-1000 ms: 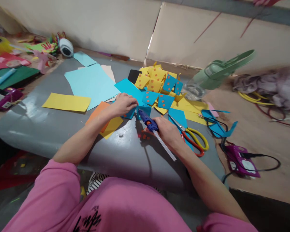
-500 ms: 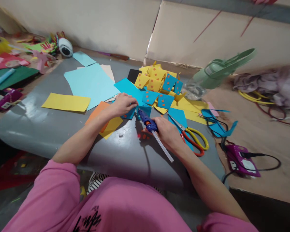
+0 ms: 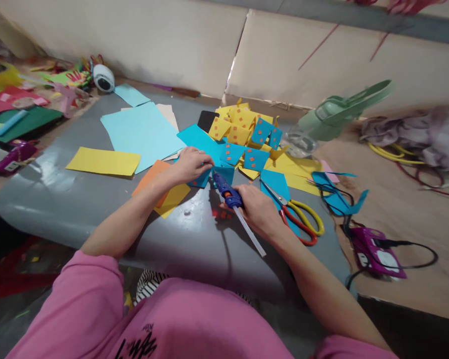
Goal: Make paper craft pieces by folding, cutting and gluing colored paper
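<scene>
My right hand [image 3: 257, 207] is wrapped round a dark blue hot glue gun [image 3: 226, 189]. A long clear glue stick [image 3: 250, 232] sticks out of its rear. The nozzle points away from me and meets a small blue paper piece [image 3: 224, 175]. My left hand [image 3: 192, 163] has its fingers closed at the edge of this blue paper, beside the nozzle. Under the left fingers lies another blue piece [image 3: 199, 181] with orange marks. Just beyond is a pile of yellow pieces [image 3: 241, 132] and blue pieces [image 3: 255, 158] dotted with orange squares.
Scissors [image 3: 290, 207] with red and yellow handles lie right of my right hand. Light blue sheets [image 3: 142, 132], a yellow strip [image 3: 103, 161] and orange paper [image 3: 149, 183] lie left. A green appliance [image 3: 329, 114], black cable and purple power strip [image 3: 379, 252] are at right.
The whole view has shifted slightly. The rear end of the glue stick has swung a little, while both hands and the nozzle stay at the same blue paper.
</scene>
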Motion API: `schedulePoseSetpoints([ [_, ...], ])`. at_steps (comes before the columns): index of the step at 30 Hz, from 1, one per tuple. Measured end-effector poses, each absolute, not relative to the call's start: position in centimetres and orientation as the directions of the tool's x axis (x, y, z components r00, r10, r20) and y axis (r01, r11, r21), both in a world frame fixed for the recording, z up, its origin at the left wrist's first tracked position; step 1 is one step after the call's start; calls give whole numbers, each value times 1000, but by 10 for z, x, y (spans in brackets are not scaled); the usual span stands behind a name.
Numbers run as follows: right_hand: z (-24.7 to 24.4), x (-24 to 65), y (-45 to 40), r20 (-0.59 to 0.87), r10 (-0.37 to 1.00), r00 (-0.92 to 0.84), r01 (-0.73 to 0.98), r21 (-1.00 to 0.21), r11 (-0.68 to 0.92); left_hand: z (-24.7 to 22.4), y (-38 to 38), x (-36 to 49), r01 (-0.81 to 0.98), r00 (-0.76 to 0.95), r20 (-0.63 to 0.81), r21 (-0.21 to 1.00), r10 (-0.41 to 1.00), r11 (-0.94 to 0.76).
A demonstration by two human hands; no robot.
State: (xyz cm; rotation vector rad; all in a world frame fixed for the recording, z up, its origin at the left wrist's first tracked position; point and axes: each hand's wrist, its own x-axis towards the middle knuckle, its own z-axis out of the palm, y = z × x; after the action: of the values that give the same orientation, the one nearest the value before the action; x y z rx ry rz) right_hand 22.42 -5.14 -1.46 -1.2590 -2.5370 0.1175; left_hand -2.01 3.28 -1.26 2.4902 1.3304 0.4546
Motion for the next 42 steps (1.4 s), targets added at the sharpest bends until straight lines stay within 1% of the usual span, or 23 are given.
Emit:
schedulePoseSetpoints([
  [7, -15, 224, -52, 239, 796, -556, 771, -210, 601, -12, 35, -21, 751, 552, 104, 369, 827, -548],
  [22, -15, 225, -54, 245, 804, -543, 778, -214, 591, -11, 34, -19, 755, 550, 103, 363, 829, -546],
  [29, -17, 222, -53, 218, 810, -544, 781, -219, 584, -10, 33, -19, 753, 549, 115, 362, 828, -550],
  [33, -8, 225, -56, 214, 808, -549, 776, -229, 588, -10, 33, -19, 753, 552, 110, 361, 827, -551],
  [36, 8, 249, -59, 200, 798, -569, 776, -190, 601, -10, 33, -20, 750, 552, 114, 364, 826, -552],
  [38, 18, 276, -60, 164, 829, -534, 820, -138, 555, -11, 33, -20, 751, 548, 122, 363, 828, -551],
  [42, 21, 337, -61, 61, 924, -378, 923, -60, 381, -15, 34, -21, 739, 562, 145, 355, 815, -573],
])
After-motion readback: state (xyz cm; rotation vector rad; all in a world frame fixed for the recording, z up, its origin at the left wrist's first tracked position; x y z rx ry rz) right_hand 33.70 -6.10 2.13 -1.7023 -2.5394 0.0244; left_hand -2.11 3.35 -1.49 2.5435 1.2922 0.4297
